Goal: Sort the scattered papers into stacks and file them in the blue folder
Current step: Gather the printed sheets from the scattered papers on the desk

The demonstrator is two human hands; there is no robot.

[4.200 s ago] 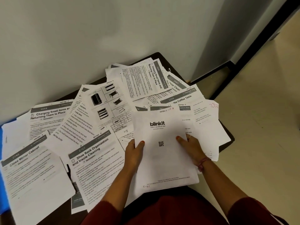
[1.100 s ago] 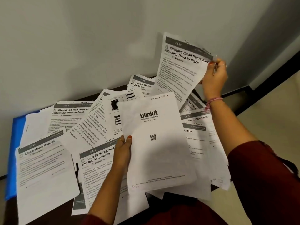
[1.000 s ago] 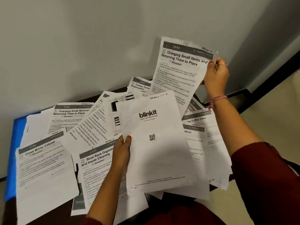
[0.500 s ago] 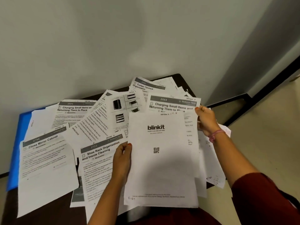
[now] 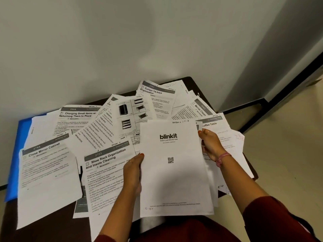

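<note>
Head view, centre of frame: blinkit stack (image 5: 174, 172) pinched by left hand (image 5: 133, 169) at left edge, right hand (image 5: 210, 144) at right edge. Scattered papers (image 5: 108, 172) across dark table (image 5: 191, 81). Blue folder (image 5: 14, 154), left edge, under sheets.

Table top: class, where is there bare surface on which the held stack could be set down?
Little. Dark table shows at the near left corner below the Close Mirror Cabinet sheet, and a sliver at the far corner. Elsewhere loose papers overlap. Both hands, left hand and right hand, hold the blinkit stack.
</note>
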